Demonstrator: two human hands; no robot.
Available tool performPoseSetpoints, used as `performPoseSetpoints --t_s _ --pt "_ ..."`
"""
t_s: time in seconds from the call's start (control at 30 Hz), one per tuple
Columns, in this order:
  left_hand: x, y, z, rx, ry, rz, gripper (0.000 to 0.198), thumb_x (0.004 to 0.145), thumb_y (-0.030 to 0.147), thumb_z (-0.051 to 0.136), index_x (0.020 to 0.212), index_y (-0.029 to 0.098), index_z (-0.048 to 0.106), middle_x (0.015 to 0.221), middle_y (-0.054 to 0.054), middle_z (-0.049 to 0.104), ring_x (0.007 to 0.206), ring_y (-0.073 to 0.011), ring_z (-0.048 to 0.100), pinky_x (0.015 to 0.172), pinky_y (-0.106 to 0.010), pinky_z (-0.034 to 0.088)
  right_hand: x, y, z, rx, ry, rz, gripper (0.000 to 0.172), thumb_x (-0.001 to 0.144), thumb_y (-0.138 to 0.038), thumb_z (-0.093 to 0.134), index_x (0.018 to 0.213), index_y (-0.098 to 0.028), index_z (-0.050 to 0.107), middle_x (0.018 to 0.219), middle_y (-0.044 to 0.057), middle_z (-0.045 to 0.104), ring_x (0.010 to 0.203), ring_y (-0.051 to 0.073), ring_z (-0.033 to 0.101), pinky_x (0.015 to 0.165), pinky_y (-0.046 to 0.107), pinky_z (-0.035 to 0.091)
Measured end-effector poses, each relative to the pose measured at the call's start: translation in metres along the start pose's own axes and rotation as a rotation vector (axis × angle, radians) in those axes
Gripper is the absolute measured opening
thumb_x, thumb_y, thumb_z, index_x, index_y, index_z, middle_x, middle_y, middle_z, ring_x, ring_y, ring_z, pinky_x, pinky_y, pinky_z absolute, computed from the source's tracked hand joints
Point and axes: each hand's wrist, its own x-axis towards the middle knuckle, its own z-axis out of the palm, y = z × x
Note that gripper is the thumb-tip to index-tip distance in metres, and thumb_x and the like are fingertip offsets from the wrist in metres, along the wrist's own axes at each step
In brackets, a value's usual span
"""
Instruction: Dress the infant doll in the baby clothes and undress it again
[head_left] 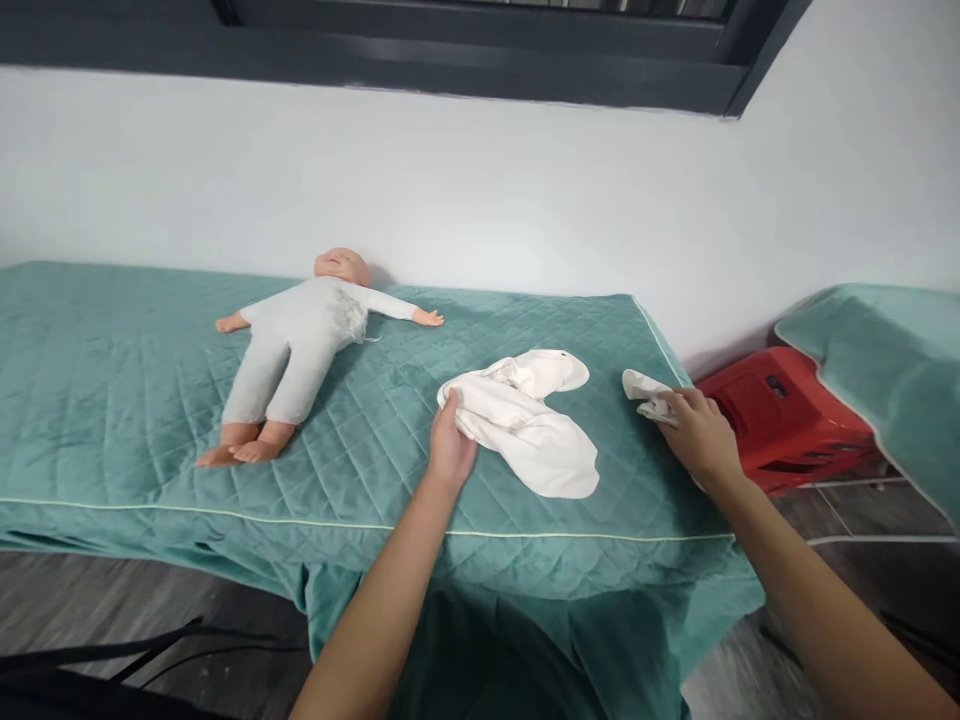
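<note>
My left hand grips the left end of a white baby garment, thumb on top of the cloth. Two rounded, leg-like parts of the garment spread to the right over the green quilted cover. Near the cover's right edge, my right hand is closed on a small, crumpled white cloth piece, whose exact kind I cannot make out. To the left, a baby doll lies on its back in a pale, close-fitting body covering, its arms spread and its feet toward me.
A white wall runs along the back, under a dark window frame. Right of the bed, a red plastic stool stands low on the dark floor. Another green cover hangs at the far right. Dark straps show at lower left.
</note>
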Motion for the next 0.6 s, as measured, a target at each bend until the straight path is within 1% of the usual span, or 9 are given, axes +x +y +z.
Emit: performPoseSetpoints --t_s 0.1,0.17,0.3,0.37,0.43,0.53,0.6 --pt "0.001 -0.001 -0.002 0.010 -0.001 -0.004 0.030 0.087 0.034 0.072 0.108 0.012 0.073 0.113 -0.011 0.078 0.115 -0.0248 0.070 0.109 -0.036 0.051 0.019 -0.003 -0.010 0.028 0.102 0.081 0.042 0.094 -0.038 0.052 0.132 -0.021 0.061 0.131 0.014 0.061 0.107 0.033 0.058 0.079 0.042 0.051" --pt "0.001 -0.001 -0.002 0.014 -0.005 -0.006 0.030 0.088 0.034 0.072 0.108 0.012 0.073 0.113 -0.011 0.078 0.114 -0.0246 0.071 0.109 -0.036 0.051 0.029 -0.008 -0.008 0.053 0.131 0.133 0.045 0.094 -0.042 0.054 0.134 -0.021 0.060 0.132 0.015 0.061 0.109 0.034 0.058 0.079 0.042 0.051" --pt "0.000 0.000 0.000 0.018 0.004 -0.007 0.030 0.089 0.034 0.070 0.108 0.011 0.074 0.112 -0.012 0.078 0.114 -0.0240 0.071 0.108 -0.034 0.052 0.037 -0.019 0.014 0.003 0.009 0.178 0.046 0.095 -0.043 0.050 0.134 -0.020 0.060 0.133 0.017 0.060 0.110 0.037 0.058 0.080 0.046 0.050" --pt "-0.001 0.000 0.001 0.015 0.011 -0.011 0.029 0.089 0.033 0.070 0.107 0.011 0.074 0.111 -0.011 0.078 0.114 -0.0237 0.071 0.108 -0.034 0.052 0.036 -0.021 0.025 -0.016 -0.007 0.180 0.046 0.096 -0.043 0.048 0.135 -0.020 0.059 0.136 0.018 0.059 0.111 0.038 0.058 0.082 0.048 0.050" --pt "-0.001 0.001 0.002 0.013 0.008 -0.018 0.028 0.090 0.033 0.069 0.107 0.011 0.074 0.111 -0.011 0.078 0.115 -0.0238 0.071 0.108 -0.034 0.052 0.035 -0.019 0.030 0.004 0.000 0.173 0.048 0.095 -0.044 0.048 0.137 -0.021 0.056 0.138 0.017 0.058 0.112 0.037 0.058 0.083 0.049 0.051" --pt "-0.001 0.001 0.002 0.015 0.004 -0.017 0.028 0.089 0.033 0.070 0.106 0.011 0.074 0.111 -0.011 0.078 0.115 -0.0243 0.071 0.108 -0.034 0.052 0.032 -0.011 0.032 0.085 0.002 0.160 0.060 0.092 -0.047 0.052 0.147 -0.022 0.046 0.143 0.017 0.055 0.118 0.039 0.056 0.087 0.050 0.051" --pt "0.000 0.001 0.001 0.018 0.005 -0.012 0.029 0.088 0.033 0.072 0.106 0.011 0.074 0.111 -0.011 0.078 0.116 -0.0247 0.070 0.109 -0.035 0.052 0.029 -0.002 0.033 0.134 0.056 0.171 0.074 0.087 -0.052 0.057 0.151 -0.020 0.038 0.148 0.018 0.050 0.126 0.040 0.052 0.094 0.053 0.050"
